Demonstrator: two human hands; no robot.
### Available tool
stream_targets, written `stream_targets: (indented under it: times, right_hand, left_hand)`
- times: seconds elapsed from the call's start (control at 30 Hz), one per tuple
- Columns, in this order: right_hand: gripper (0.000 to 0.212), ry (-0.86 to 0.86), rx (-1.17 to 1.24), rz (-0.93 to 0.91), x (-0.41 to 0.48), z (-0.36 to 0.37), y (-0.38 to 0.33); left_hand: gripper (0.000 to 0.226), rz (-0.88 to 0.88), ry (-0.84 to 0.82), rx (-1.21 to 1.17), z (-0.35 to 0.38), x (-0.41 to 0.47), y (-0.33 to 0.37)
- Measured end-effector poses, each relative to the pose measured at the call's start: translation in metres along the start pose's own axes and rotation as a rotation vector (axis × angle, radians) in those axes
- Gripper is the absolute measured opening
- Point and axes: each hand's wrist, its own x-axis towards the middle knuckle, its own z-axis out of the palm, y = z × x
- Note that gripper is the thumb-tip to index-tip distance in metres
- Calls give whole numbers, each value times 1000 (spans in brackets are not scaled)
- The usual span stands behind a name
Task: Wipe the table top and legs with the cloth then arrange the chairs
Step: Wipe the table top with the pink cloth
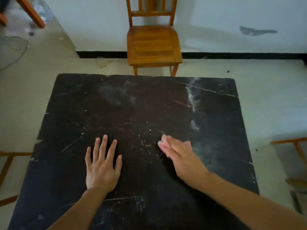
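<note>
Left hand (102, 170) lies spread flat on scratched black table top (132, 105); right hand (181, 156), blurred, fingers straight together.

**Scuffed black tabletop, chairs standing off it**

The dark tabletop (132, 105) is scratched, with whitish dusty smears toward its far right. A wooden chair (153, 42) stands beyond the far edge, its seat facing the tabletop. Only parts of a left chair (16, 153) and a right chair (289, 141) show.

View: one wide-angle camera worn on the person's head
Position: over the near edge of the dark counter (132, 105), close
Facing: forward and down, toward the wooden chair (152, 44) at 12 o'clock
Frame: left hand (102, 165) at 7 o'clock, right hand (181, 156) at 5 o'clock, counter filling the middle
</note>
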Motion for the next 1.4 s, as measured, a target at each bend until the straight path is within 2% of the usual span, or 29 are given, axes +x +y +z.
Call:
stream_targets:
  times: [0.07, 0.1, 0.13, 0.23, 0.27, 0.3, 0.37, 0.47, 0.53, 0.57, 0.6, 0.67, 0.7, 0.73, 0.8, 0.87, 0.97, 1.03, 1.1, 1.13, 1.2, 1.23, 1.27, 1.33, 1.4]
  right_hand:
    - [58, -40, -10, -79, -38, 0, 7]
    - [53, -3, -22, -35, -40, -5, 28]
    - [50, 54, -18, 131, -34, -17, 52]
    - [40, 229, 41, 885, -2, -76, 142]
    - [40, 255, 29, 952, 5, -89, 152]
    - [43, 272, 2, 883, 10, -95, 149]
    - [53, 245, 9, 552, 6, -86, 117]
    - [64, -2, -34, 69, -42, -44, 57]
    - [62, -107, -90, -123, -59, -36, 65]
    - [56, -84, -147, -117, -59, -27, 103]
    - [47, -56, -171, 21, -48, -27, 146]
    - [37, 47, -263, 434, -18, -50, 234]
    - [37, 101, -217, 685, -8, -68, 263]
    - [37, 241, -118, 879, 1, -81, 269]
    - [30, 463, -47, 985, 13, -92, 234]
    - [25, 515, 39, 968, 21, -88, 182]
    - [25, 447, 32, 931, 64, -64, 174]
    - [23, 381, 111, 728, 117, -73, 189]
    - [22, 328, 189, 639, 163, -95, 198]
    - [18, 383, 165, 693, 172, -104, 204]
    - [15, 525, 124, 918, 161, -104, 221]
    - [17, 506, 114, 1022, 153, -97, 222]
    - [17, 443, 68, 1026, 148, -86, 217]
    - [20, 296, 78, 778, 153, -66, 196]
    - [29, 254, 221, 518, 168, -69, 171]
  left_hand:
    - [63, -16, -8, 15, -2, -1, 4]
    - [64, -27, -5, 2, -4, -1, 6]
    - [65, -36, 5, -22, -6, 1, 11]
    - [64, 1, 70, -109, -17, 16, 42]
    - [62, 29, 99, -136, -21, 23, 56]
    - [58, 46, 129, -162, -25, 33, 71]
    - [51, 41, 150, -200, -31, 52, 98]
    - [52, -12, 95, -204, -25, 68, 120]
    - [56, -28, 73, -143, -13, 70, 122]
    - [57, -22, 76, -113, -9, 70, 121]
    - [57, -21, 81, -97, -5, 70, 121]
    - [56, -28, 91, -97, -1, 72, 121]
    - [56, -34, 95, -102, -1, 71, 122]
    - [55, -36, 101, -102, -1, 72, 122]
    - [55, -25, 106, -99, 0, 73, 122]
    - [55, -40, 107, -98, -1, 72, 122]
    - [54, -35, 123, -87, -1, 71, 124]
    - [59, -36, 127, -77, -1, 74, 124]
    - [62, -39, 132, -69, 0, 74, 123]
    - [62, -36, 137, -67, 0, 74, 122]
    - [62, -36, 139, -60, 1, 73, 121]
    - [62, -38, 142, -54, 1, 73, 120]
    - [62, -39, 143, -48, 1, 74, 120]
    - [61, -31, 131, -42, 1, 75, 120]
    - [61, -27, 135, -42, 1, 75, 120]
